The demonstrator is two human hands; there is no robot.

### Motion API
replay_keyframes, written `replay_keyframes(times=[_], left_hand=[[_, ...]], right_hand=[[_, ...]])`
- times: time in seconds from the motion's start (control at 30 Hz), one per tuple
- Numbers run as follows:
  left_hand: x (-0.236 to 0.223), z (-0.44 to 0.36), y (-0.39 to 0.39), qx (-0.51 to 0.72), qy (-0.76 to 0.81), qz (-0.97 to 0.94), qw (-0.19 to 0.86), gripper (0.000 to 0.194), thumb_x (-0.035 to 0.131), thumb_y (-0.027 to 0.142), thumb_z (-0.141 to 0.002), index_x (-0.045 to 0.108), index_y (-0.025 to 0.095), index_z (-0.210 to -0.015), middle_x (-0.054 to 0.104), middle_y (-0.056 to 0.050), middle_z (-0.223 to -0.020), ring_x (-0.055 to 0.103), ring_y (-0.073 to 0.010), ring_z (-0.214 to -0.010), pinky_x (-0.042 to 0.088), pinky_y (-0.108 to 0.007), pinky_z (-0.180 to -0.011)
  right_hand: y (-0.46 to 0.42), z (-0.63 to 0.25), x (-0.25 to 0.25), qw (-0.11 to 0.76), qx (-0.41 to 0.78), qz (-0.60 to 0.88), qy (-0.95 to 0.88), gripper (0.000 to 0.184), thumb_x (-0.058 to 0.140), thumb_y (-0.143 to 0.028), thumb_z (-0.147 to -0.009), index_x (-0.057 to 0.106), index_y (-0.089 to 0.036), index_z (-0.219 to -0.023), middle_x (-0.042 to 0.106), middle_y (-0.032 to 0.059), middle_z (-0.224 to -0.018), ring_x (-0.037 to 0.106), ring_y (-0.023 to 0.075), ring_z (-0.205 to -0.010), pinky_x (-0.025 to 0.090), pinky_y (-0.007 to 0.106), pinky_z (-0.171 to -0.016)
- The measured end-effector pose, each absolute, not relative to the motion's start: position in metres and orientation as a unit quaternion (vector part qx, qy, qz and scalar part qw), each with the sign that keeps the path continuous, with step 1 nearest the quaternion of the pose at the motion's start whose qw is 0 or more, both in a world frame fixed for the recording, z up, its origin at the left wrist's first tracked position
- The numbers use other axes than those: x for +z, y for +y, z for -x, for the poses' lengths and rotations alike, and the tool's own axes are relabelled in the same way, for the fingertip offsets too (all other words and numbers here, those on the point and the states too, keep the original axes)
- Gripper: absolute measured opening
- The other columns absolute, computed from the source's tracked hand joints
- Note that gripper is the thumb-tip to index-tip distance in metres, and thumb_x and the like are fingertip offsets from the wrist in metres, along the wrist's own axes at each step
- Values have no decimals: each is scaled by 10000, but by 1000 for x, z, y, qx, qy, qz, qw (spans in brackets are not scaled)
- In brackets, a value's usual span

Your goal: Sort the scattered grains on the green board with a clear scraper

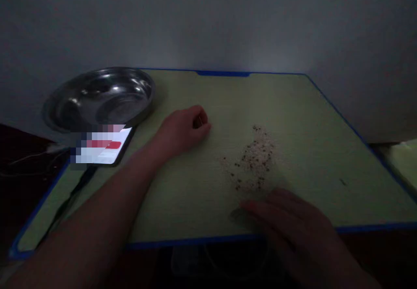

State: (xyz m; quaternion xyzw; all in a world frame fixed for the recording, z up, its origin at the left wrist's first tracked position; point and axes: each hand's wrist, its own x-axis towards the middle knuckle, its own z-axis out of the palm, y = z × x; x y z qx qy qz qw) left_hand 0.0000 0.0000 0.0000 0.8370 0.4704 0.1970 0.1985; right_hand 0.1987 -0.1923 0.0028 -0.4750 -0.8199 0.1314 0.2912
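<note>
A scattered patch of tiny pale grains mixed with darker bits (257, 156) lies on the light green tabletop (228, 102). Left of this patch, my left hand (184, 128) rests over the table with its fingers curled in toward the thumb. Whatever those fingers may hold is too dark to make out. Close to the near side of the grains, my right hand (293, 221) stretches its fingers out low over the tabletop, and I see nothing held in it.
A wide shiny metal basin (100, 98) stands at the back left. In front of it, a lit phone (110, 150) lies beside a dark strap or cord (73, 191). A small dark speck (343, 182) is on the right. Behind the blue-edged table rises a grey wall (228, 20).
</note>
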Motion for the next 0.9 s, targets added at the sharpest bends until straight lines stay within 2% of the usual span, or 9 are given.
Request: replay_keyframes(times=[0.17,0.3,0.57,0.73,0.9], left_hand=[[0,-1,2,202,470,-836,200,121,591,309,-782,577,190,-772,616,11,-696,524,-129,-590,362,-269,-568],[1,-3,1,188,480,-835,192,103,594,297,-779,577,196,-775,625,6,-710,534,-135,-608,353,-276,-573],[2,-4,-1,187,474,-839,190,78,596,270,-783,581,194,-784,628,7,-713,543,-138,-622,338,-277,-569],[2,-3,-1,185,475,-836,202,51,581,239,-791,573,193,-772,629,5,-709,531,-135,-613,333,-274,-564],[0,-1,-2,190,472,-837,201,60,578,250,-801,579,191,-797,643,1,-725,540,-136,-619,342,-275,-572]], right_hand=[[-190,-219,0,247,77,548,-796,231,465,-142,-950,664,-177,-1060,713,37,-802,655,164,-696,540,281,-627],[-187,-234,3,231,28,574,-785,209,478,-189,-966,662,-186,-1065,729,62,-901,684,174,-779,547,291,-672],[-169,-215,8,249,39,536,-806,223,483,-137,-946,678,-162,-1050,712,54,-839,657,169,-746,537,290,-671],[-170,-212,10,268,73,503,-819,244,484,-111,-931,674,-185,-1064,716,19,-847,670,123,-762,545,218,-687],[-174,-217,13,260,48,506,-821,249,471,-135,-935,691,-195,-1036,730,20,-825,692,121,-729,566,199,-658]])
